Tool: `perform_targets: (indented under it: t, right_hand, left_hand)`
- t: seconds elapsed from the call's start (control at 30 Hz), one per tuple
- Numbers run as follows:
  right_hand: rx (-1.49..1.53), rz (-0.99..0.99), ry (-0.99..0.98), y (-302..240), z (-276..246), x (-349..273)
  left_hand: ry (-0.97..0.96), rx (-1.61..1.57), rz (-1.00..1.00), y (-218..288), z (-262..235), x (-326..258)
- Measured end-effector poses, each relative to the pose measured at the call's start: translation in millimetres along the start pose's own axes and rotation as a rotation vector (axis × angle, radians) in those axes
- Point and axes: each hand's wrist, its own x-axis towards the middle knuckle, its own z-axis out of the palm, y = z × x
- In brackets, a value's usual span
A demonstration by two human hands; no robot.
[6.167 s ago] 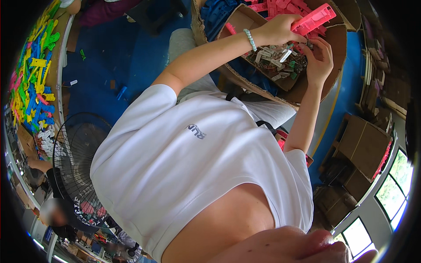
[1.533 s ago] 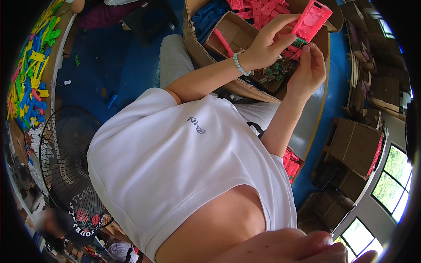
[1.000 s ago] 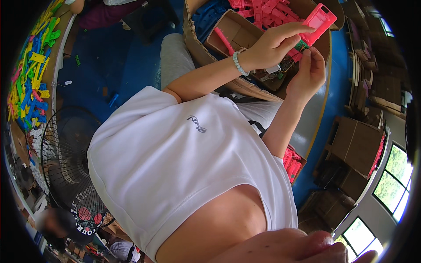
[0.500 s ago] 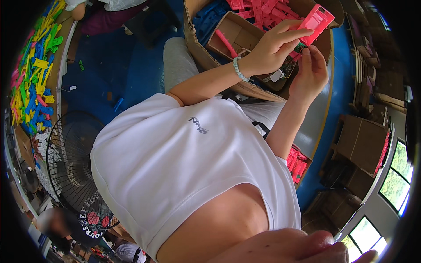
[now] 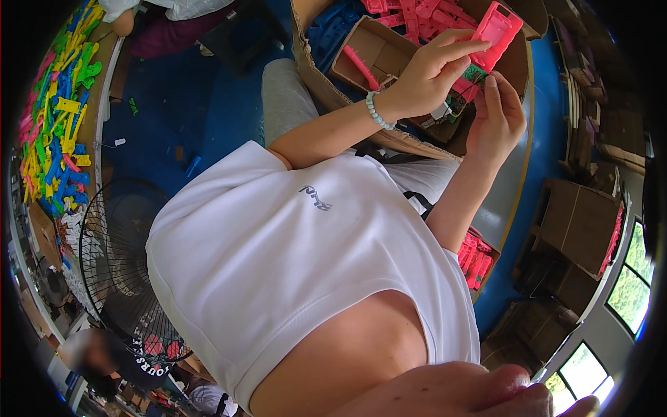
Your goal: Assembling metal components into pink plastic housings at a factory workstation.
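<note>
A pink plastic housing [image 5: 497, 33], hollow and boxy, tilts upright above an open cardboard box. My left hand [image 5: 427, 78], with a beaded bracelet at its wrist, grips the housing's near-left side between fingers and thumb. Just below the housing's lower end shows a small green circuit board [image 5: 475, 74]. The fingertips of my right hand [image 5: 497, 121] pinch at the right edge of this board. Whether the board touches the housing is hard to tell. Wires and small dark parts [image 5: 455, 104] lie beneath, partly hidden by my hands.
The big cardboard box [image 5: 303, 69] holds pink parts [image 5: 420, 17], blue parts [image 5: 332, 29] and a smaller carton [image 5: 375, 50] with a pink strip inside. A fan [image 5: 114, 257] and a table of coloured plastic parts [image 5: 59, 139] stand left. Stacked cartons [image 5: 573, 222] line the right.
The housing has shifted slightly up and left in my left hand's grip. More of the green board shows below it. My right hand's fingers have opened out a little from their curl.
</note>
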Motion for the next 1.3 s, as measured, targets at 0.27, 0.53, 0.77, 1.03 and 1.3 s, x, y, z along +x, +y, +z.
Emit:
perform_targets:
  t: [0.27,0.53,0.77,1.03,1.3]
  right_hand:
    - [-0.130,-0.162,-0.012,12.2,-4.0,3.6]
    - [-0.114,-0.107,-0.061,23.1,-15.9,19.4]
    - [-0.313,-0.058,-0.299,22.1,-38.6,11.3]
    - [-0.485,0.078,-0.384,40.9,-45.3,-1.3]
    - [-1.119,-1.085,-0.120,-23.5,-30.1,28.6]
  left_hand:
    - [-0.017,-0.059,-0.093,-3.5,-1.0,-5.0]
    - [-0.006,-0.105,-0.169,-11.4,3.9,-2.0]
    - [0.109,-0.379,-0.263,-27.2,0.5,16.1]
    - [0.082,-0.225,-0.212,-26.9,-11.3,30.1]
    - [-0.012,-0.692,-0.676,-37.7,-13.6,12.8]
